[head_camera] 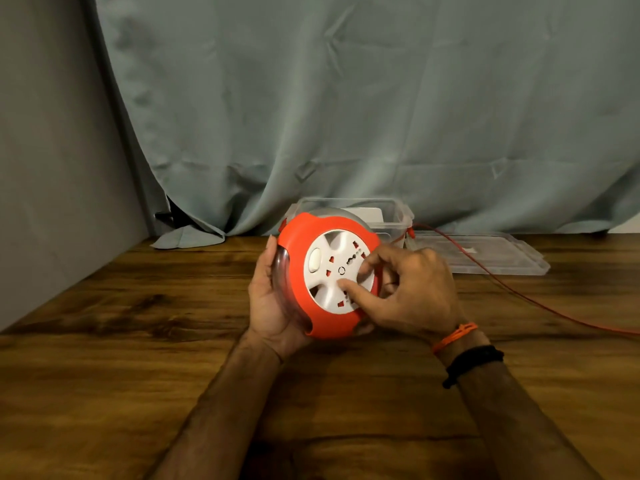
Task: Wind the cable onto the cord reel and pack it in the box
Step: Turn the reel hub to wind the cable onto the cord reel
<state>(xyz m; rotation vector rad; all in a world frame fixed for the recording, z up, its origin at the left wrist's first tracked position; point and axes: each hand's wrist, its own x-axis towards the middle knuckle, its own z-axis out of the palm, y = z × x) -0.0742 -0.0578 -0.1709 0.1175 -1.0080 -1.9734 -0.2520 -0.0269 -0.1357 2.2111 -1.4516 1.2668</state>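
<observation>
Nearest, above the near half of the wooden tabletop [104,358]: cord reel [329,275] held upright, clear of the surface, white socket face toward the camera. Left hand [272,303] cupped round the reel's left and lower rim, fingers curled behind the clear housing, thumb along the edge. Right hand [412,289] laid on the white winding disc, fingertips [346,284] pressed into the face, fingers bent, nothing enclosed in the palm. Orange and black bands worn on the right wrist.

Step in hand, by judgement: winding. Disc poised for turning by the right hand while the left steadies the body.

Further right: red cable [519,292] trailing across the tabletop from behind the reel and off toward the right edge, a long run not yet wound in.

Beyond the reel, at the far edge: clear plastic box [398,211], open, with something pale inside, identity not discernible. Lid [502,254] lying flat just beside it on the right, the cable crossing over it.

Behind all: grey-green curtain [346,98].

Next move, by judgement: steady rotation of the disc, firm hold on the housing, cable kept free of snagging on the lid or box corner. Packing only after the full run is drawn in.
</observation>
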